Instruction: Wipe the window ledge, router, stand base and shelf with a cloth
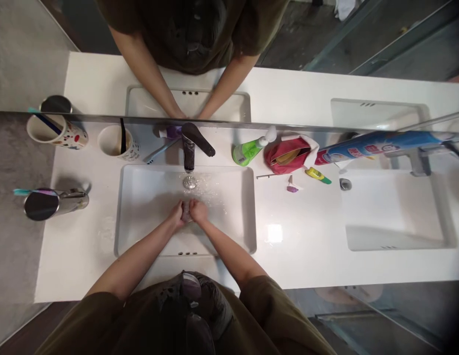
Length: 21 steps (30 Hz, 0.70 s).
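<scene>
Both of my hands are low inside the white sink [118, 217], in front of the drain. My left hand [175, 215] is closed around one side of a small, crumpled grey cloth [185, 212]. On the other side, my right hand [198, 211] is curled into a fist against the same cloth. Most of the cloth is hidden by the fingers, so its exact kind is hard to make out. Beyond the hands stands the dark faucet [190, 150], its lever pointing right. Below its spout, water glitters around the metal drain [190, 182].
Patterned cups [72, 136] [131, 152] and a metal tumbler [66, 201] stand left. Right of the faucet are a green pump bottle [247, 152], a red pouch [288, 157], a yellow-green tube [318, 175] and a long blue package [370, 145]. A second sink [449, 212] lies far right; a mirror runs behind.
</scene>
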### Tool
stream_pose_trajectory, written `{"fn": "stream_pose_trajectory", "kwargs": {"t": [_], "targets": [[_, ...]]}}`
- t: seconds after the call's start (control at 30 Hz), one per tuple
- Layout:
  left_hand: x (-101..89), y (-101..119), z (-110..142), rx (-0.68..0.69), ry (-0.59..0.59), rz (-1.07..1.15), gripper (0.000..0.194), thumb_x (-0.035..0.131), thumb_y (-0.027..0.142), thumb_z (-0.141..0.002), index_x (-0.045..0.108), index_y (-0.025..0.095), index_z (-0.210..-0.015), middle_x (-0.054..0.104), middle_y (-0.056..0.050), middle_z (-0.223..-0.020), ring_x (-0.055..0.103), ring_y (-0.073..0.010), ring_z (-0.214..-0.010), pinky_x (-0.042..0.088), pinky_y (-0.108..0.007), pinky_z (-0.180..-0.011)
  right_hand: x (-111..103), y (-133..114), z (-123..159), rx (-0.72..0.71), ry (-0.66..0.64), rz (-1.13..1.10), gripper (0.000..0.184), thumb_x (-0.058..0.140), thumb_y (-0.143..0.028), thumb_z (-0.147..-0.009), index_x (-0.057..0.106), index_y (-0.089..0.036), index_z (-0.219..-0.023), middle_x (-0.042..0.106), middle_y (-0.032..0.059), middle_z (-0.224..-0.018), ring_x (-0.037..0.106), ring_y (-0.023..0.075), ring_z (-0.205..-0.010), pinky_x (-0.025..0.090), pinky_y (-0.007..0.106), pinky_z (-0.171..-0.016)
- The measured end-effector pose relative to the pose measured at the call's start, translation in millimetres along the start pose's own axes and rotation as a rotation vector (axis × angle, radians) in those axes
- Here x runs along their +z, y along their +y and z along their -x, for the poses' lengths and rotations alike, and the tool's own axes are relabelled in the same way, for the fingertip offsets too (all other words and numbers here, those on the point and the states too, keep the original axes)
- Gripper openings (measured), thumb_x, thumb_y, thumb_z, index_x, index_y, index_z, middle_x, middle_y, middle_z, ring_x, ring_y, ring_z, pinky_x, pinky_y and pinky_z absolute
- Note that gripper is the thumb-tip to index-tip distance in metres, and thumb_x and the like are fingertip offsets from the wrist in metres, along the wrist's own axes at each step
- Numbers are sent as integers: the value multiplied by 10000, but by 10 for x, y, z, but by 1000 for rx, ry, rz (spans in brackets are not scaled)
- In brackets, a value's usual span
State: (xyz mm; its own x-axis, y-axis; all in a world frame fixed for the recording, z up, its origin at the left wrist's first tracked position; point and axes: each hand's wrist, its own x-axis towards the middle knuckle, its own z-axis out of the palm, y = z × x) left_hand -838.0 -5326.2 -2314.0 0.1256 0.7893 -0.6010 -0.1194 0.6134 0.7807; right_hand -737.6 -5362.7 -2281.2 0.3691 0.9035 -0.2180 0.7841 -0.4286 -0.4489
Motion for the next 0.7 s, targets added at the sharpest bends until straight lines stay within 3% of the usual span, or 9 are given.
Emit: {"fn": "stream_pose_trajectory", "kwargs": {"t": [0.07,0.13,0.2,0.27,0.3,0.37,0.47,0.6,0.7], "targets": [[-72,38,6,95,41,-97,347,565,411,-921,611,152,-1148,677,-128,-1110,637,-268,-1092,548,-395,-889,-46,149,-152,85,77,24,473,275,-367,-1046,638,-155,-1263,699,179,-1175,656,263,-1065,471,352,-869],[-158,50,9,311,61,-365,509,660,323,-848,555,176,-1324,526,-160,-1426,430,-319,-1382,416,-473,-1094,-12,257,-262,92,172,75,515,253,-396,-1046,465,-176,-1460,504,223,-1457,495,324,-1321,400,484,-1016],[-237,21,1,574,33,-828,579,658,224,-819,542,219,-1386,364,-128,-1581,214,-335,-1503,232,-537,-1201,102,322,-311,-63,183,164,537,303,-420,-1035,352,-237,-1538,294,186,-1612,274,349,-1477,261,596,-1112],[-299,-35,-14,723,-9,-1260,561,618,173,-823,567,254,-1376,326,-98,-1613,151,-337,-1524,112,-595,-1213,221,375,-341,-345,87,255,532,364,-422,-1020,367,-278,-1533,264,125,-1640,184,322,-1515,143,614,-1164],[-323,-63,-22,724,-26,-1347,561,613,150,-815,582,264,-1363,341,-91,-1607,160,-335,-1523,68,-616,-1209,259,404,-364,-463,37,284,520,375,-418,-1017,385,-298,-1523,293,99,-1633,193,303,-1514,106,600,-1181],[-359,-97,-38,683,-37,-1310,572,607,110,-791,602,263,-1342,386,-90,-1584,199,-326,-1514,4,-629,-1204,273,464,-428,-499,62,300,512,361,-414,-1019,385,-319,-1522,337,78,-1616,235,288,-1497,89,575,-1195],[-370,-89,-71,634,4,-1065,518,597,107,-780,648,234,-1280,394,-92,-1576,208,-308,-1512,11,-568,-1231,203,517,-514,-282,184,265,523,338,-354,-1023,385,-243,-1532,335,135,-1608,263,323,-1472,192,563,-1163],[-269,-33,-167,498,117,-685,396,610,266,-830,656,184,-1214,511,-140,-1452,348,-312,-1439,246,-487,-1206,114,448,-480,-292,77,96,446,447,-322,-989,555,-247,-1415,418,148,-1551,423,318,-1341,336,480,-1091],[-157,15,-237,376,53,-440,372,569,419,-880,651,203,-1171,671,-107,-1190,588,-276,-1202,467,-443,-1034,91,266,-309,-83,133,-112,427,427,-243,-981,564,-194,-1382,555,188,-1400,575,276,-1157,425,430,-1003]]}}
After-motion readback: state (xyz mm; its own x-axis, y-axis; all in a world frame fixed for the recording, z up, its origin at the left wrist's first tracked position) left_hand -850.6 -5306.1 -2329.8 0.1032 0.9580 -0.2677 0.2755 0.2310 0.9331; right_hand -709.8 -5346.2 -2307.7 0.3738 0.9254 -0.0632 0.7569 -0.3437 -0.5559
